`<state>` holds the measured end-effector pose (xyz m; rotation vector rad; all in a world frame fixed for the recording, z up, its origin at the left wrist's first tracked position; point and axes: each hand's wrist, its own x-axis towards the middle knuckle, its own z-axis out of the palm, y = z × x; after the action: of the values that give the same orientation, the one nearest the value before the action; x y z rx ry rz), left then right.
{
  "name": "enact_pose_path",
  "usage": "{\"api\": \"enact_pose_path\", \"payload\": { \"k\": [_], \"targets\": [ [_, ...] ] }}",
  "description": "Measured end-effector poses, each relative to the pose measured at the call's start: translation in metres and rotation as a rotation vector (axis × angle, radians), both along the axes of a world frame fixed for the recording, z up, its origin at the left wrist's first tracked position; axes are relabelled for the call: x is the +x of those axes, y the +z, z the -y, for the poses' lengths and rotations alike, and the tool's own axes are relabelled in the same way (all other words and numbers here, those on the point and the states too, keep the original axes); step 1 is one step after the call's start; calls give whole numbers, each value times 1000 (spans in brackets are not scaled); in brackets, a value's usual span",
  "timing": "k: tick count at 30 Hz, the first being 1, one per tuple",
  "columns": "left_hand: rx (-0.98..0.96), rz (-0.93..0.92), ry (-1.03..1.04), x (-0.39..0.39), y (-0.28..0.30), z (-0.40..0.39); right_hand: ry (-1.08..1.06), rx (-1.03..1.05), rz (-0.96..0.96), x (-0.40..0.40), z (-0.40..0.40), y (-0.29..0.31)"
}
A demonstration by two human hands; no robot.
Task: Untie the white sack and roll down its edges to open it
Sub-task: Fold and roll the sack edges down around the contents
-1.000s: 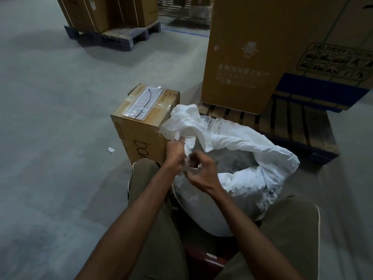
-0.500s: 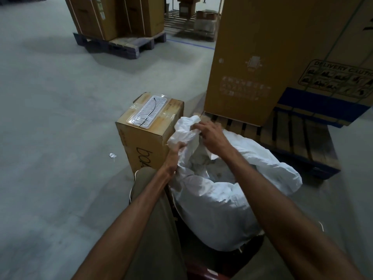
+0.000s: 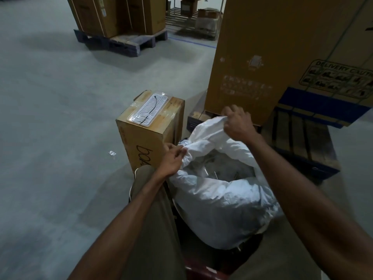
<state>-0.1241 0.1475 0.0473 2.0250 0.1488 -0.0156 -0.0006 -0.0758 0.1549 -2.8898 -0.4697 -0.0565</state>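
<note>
The white sack [image 3: 220,205] stands on the floor between my knees, full and crumpled. Its mouth gapes open, and dim contents show inside. My left hand [image 3: 171,160] pinches the near-left edge of the sack's rim. My right hand [image 3: 237,123] grips the far edge of the rim and holds it lifted and stretched away from me. No tie is visible on the sack.
A small cardboard box [image 3: 149,134] with a blister pack on top stands just left of the sack. A tall carton [image 3: 272,57] on a wooden pallet [image 3: 306,146] rises behind it. More cartons on a pallet [image 3: 121,39] stand far back. A scrap [image 3: 112,153] lies on the floor.
My right hand moved from the bunched neck to the far rim and pulled it outward. The sack's mouth, closed a second ago, now stands open. My left hand stayed on the near-left edge.
</note>
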Motion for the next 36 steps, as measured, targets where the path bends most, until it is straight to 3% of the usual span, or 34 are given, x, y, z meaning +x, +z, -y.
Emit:
{"api": "enact_pose_path", "payload": {
  "k": [2,5,8,10,11,12,16,20,22,26,30,31,33,35,36],
  "targets": [
    [-136,-14,86,8,-1,-1,207,-105,217,-17,-15,-7],
    [-346,-100,212,15,7,3,532,-285,276,-34,-38,-24],
    [-623,-134,232,10,12,4,589,-551,232,-40,-51,-48],
    [-860,-224,180,0,15,1,582,-617,223,-39,-56,-52],
    [-860,-233,138,-4,14,-1,592,-607,243,-37,-58,-53],
    [-771,-201,73,-6,14,-3,596,-593,259,-35,-59,-51],
    [-13,-5,-156,-7,6,-3,551,-543,115,-28,-52,-44],
    [408,143,-74,-3,-3,5,470,-432,-48,-30,-57,-42],
    [418,146,-10,-1,4,13,451,-393,-83,-33,-63,-40],
    [213,97,91,2,28,34,444,-314,98,-38,-70,-35],
    [-666,-337,399,17,31,20,317,173,289,-78,-57,-59],
    [-802,-394,393,19,29,13,278,286,232,-93,-50,-71],
    [-923,-412,327,25,23,5,210,370,-114,-120,-34,-94],
    [-862,-343,193,26,21,9,206,270,-443,-136,-18,-118],
    [-754,-321,136,24,21,15,236,239,-495,-141,-13,-129]
  ]
}}
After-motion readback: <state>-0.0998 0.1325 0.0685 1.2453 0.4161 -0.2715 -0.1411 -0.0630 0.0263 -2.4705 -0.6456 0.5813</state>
